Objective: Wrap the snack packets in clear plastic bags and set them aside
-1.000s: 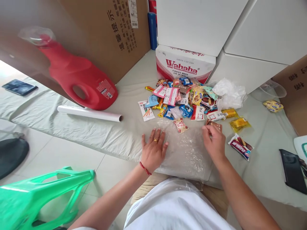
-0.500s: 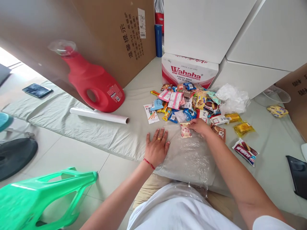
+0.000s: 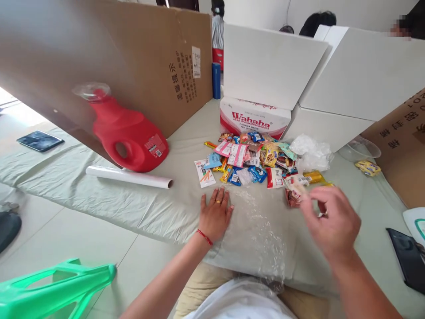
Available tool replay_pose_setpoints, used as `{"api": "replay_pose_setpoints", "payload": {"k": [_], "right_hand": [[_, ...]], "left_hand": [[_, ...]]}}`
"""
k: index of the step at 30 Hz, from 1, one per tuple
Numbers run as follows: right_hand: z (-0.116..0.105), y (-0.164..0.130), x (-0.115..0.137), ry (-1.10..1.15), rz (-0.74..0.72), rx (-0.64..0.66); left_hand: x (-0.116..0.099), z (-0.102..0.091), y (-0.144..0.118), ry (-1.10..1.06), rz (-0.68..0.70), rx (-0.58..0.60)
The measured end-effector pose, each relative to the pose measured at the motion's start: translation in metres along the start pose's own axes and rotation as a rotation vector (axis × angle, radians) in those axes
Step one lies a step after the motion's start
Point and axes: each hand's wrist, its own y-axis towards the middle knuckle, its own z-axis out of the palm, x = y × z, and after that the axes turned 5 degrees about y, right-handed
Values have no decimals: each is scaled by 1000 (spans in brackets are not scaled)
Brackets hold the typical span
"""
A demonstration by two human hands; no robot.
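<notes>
My left hand [image 3: 215, 213] lies flat, fingers spread, on the edge of a clear plastic sheet [image 3: 252, 239] on the cloth-covered table. To the right, my right hand [image 3: 334, 219] is raised and pinches a small cream-coloured snack packet [image 3: 298, 188], which is blurred by motion. Beyond both hands lies a pile of wrapped snacks [image 3: 237, 155]. At the pile's near left edge is a white packet with orange sticks printed on it [image 3: 204, 173]. A brown packet [image 3: 292, 198] shows partly behind my right hand.
A Wahaha water carton [image 3: 254, 117] and white boxes [image 3: 262, 66] stand behind the pile. At left are a red jug [image 3: 133, 137], a white roll [image 3: 129, 177] and a phone [image 3: 40, 141]. Another phone [image 3: 407, 259] lies at right. A green stool [image 3: 56, 288] stands on the floor.
My right hand has lifted the cream packet off the plastic sheet and carried it to the right. My left hand stays flat. The view has tilted up, showing people behind the boxes.
</notes>
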Motion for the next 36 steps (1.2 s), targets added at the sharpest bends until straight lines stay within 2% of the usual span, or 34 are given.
{"api": "replay_pose_setpoints", "payload": {"k": [2, 4, 7, 10, 13, 17, 20, 24, 27, 29, 33, 36], "right_hand": [[17, -22, 33, -21, -179, 140], [47, -48, 55, -17, -255, 376], [86, -83, 61, 91, -176, 576], [92, -101, 33, 122, -14, 494], [86, -107, -18, -81, 69, 393], [89, -110, -83, -237, 109, 491], [88, -110, -108, -225, 130, 540], [78, -96, -110, -145, 153, 549], [74, -67, -93, -90, 172, 440], [81, -39, -74, -37, 121, 414], [127, 12, -29, 54, -92, 474], [169, 31, -12, 81, -400, 663]], "left_hand": [[0, 3, -1, 7, 12, -9], [1, 4, -2, 9, 16, -10], [3, 5, -3, 17, 12, -7], [2, 5, -3, 34, 12, 20], [-1, 5, 1, 53, -6, 48], [1, 5, 15, 52, -5, 46], [11, 5, 24, 38, 27, 29], [22, 8, 24, 27, 84, -20], [24, 12, 21, 21, 92, -33], [24, 12, 20, 19, 90, -31], [23, 10, 21, -6, 94, -7], [23, 8, 22, -22, 89, 11]]}}
